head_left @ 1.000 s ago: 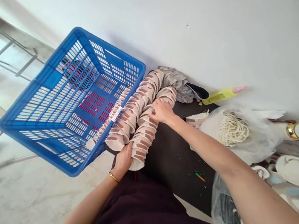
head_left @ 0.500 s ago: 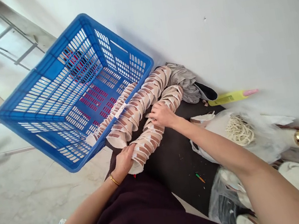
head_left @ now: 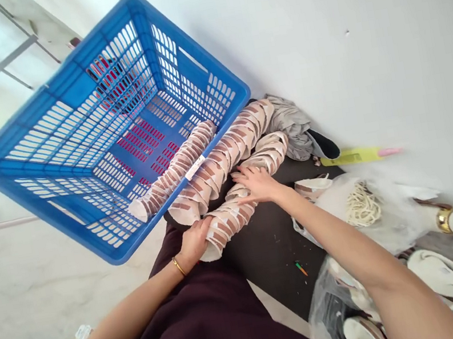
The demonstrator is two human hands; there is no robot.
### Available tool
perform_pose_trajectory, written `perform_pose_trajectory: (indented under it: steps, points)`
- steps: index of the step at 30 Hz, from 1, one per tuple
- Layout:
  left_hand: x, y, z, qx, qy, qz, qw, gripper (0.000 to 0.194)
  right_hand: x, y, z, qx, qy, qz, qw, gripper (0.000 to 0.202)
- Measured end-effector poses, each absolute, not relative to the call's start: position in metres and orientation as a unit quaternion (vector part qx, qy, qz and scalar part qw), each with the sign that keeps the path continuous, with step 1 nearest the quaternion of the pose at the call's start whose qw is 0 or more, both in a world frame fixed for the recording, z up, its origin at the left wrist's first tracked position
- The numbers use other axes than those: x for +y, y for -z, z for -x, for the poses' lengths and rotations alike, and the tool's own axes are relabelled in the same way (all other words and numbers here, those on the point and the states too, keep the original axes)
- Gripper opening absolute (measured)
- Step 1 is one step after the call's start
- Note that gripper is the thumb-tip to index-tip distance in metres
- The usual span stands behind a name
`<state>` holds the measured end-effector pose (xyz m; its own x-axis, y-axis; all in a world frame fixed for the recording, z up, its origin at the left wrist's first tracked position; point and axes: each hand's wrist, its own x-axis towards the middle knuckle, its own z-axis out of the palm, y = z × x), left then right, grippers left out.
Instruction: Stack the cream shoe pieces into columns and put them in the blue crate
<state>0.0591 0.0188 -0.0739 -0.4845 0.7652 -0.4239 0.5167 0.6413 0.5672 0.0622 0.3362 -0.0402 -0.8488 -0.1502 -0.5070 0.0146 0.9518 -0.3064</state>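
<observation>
The left hand [head_left: 193,243] cupped the near end of a nested shoe-upper stack [head_left: 242,192] while the right hand [head_left: 257,183] pressed flat, fingers spread, mid-length, likely steadying it. Two similar stacks [head_left: 208,166] leaned against the tilted blue basket [head_left: 72,131].

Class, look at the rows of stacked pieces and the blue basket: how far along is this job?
Done: one row already lies in the blue basket. In hand: the left hand grips the near end of the nearest row; the right hand presses on its middle. Left: that row and the middle row remain outside on the dark mat.
</observation>
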Motion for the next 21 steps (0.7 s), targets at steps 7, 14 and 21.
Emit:
perform_pose_trajectory:
  steps: [7, 14, 21]
  points:
    - [0.013, 0.071, -0.059, 0.837, -0.246, -0.353, 0.339, 0.047, 0.344, 0.036, -0.041, 0.915, 0.220, 0.068, 0.331, 0.028]
    - [0.008, 0.029, -0.037, 0.811, -0.361, -0.320, 0.332, 0.042, 0.347, -0.017, -0.041, 0.921, 0.185, -0.024, 0.341, 0.035]
    - [0.001, -0.043, 0.054, 0.813, -0.436, -0.320, 0.217, 0.045, 0.340, -0.119, 0.073, 0.946, 0.101, -0.017, 0.306, 0.038]
